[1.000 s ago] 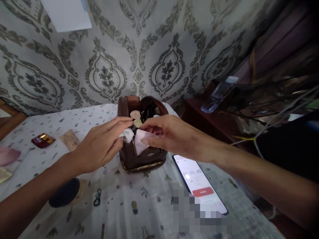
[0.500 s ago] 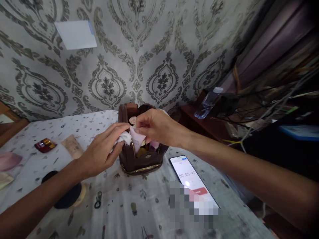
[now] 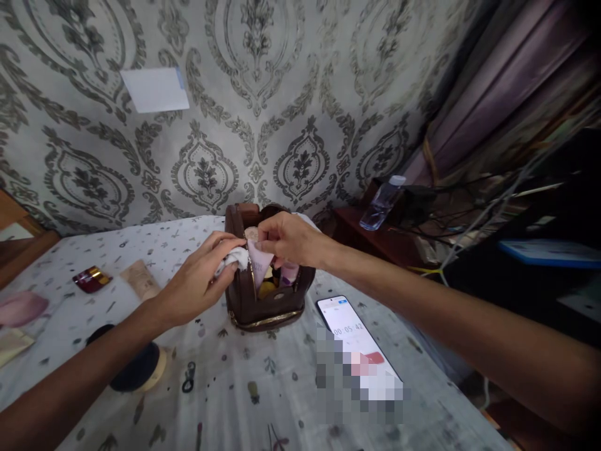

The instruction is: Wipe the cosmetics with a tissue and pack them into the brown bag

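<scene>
A brown zippered bag [image 3: 267, 313] stands open on the patterned sheet near the wall. My left hand [image 3: 204, 272] pinches a crumpled white cloth [image 3: 235, 258] at the bag's left rim. Over the opening, my right hand [image 3: 288, 238] has its fingers closed on a pale pink packet [image 3: 260, 260], which slants into the bag beside the white cloth. Inside the bag show a round beige item [image 3: 251, 234], a yellow item [image 3: 267, 288] and a purple-and-white item [image 3: 289, 273]. The packet's lower end is hidden in the bag.
A phone [image 3: 350, 322] showing a timer lies right of the bag. On the left lie a dark round case [image 3: 134, 369], a beige tube [image 3: 139, 279], a red-and-gold item [image 3: 92, 279] and a pink item [image 3: 22, 309]. A bottle [image 3: 382, 203] and cables are at the right.
The view has shifted slightly. Both hands remain at the bag with the cloth and the packet, nearly unmoved. The phone's timer has advanced from 5:41 to 5:42.
</scene>
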A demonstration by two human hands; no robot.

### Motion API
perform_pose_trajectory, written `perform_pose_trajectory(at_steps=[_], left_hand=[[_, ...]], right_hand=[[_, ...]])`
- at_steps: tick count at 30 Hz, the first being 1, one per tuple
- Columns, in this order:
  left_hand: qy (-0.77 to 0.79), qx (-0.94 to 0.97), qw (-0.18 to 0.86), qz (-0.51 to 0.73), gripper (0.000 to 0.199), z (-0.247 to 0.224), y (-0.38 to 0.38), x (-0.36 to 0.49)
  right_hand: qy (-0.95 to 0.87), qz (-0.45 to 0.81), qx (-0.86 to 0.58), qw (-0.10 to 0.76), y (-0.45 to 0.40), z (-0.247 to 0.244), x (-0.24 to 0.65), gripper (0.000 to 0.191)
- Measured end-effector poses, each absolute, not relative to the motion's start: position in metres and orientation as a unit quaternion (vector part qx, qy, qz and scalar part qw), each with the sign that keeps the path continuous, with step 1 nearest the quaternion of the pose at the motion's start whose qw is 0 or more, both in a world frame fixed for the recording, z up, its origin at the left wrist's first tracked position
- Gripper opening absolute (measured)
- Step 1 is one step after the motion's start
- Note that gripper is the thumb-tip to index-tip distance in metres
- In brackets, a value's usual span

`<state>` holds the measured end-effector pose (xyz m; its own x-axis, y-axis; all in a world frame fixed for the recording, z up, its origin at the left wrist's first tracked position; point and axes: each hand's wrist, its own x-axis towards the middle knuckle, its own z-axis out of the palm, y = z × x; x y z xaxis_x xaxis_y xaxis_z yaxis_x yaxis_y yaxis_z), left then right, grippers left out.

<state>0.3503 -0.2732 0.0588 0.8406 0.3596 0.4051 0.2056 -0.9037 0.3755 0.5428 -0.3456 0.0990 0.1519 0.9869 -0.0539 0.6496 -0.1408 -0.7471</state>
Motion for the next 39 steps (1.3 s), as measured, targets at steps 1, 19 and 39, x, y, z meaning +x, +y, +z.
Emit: perform_pose_trajectory(at_steps=[1,19,39], left_hand=[[0.149,0.945,0.162,0.241,0.035,0.059,-0.274,0.350],[0.139,0.939,0.199,0.243,0.029,0.056,-0.277,0.351],[0.127,0.944,0.174,0.249,0.030,0.054,-0.275,0.349]], right_hand=[[-0.587,0.283,-0.698,0.296,-0.345,0.098,0.543,0.024],[-0.602,0.235,-0.714,0.268,-0.328,0.096,0.539,0.022],[-0.584,0.558,-0.490,0.328,-0.314,0.079,0.583,0.057]])
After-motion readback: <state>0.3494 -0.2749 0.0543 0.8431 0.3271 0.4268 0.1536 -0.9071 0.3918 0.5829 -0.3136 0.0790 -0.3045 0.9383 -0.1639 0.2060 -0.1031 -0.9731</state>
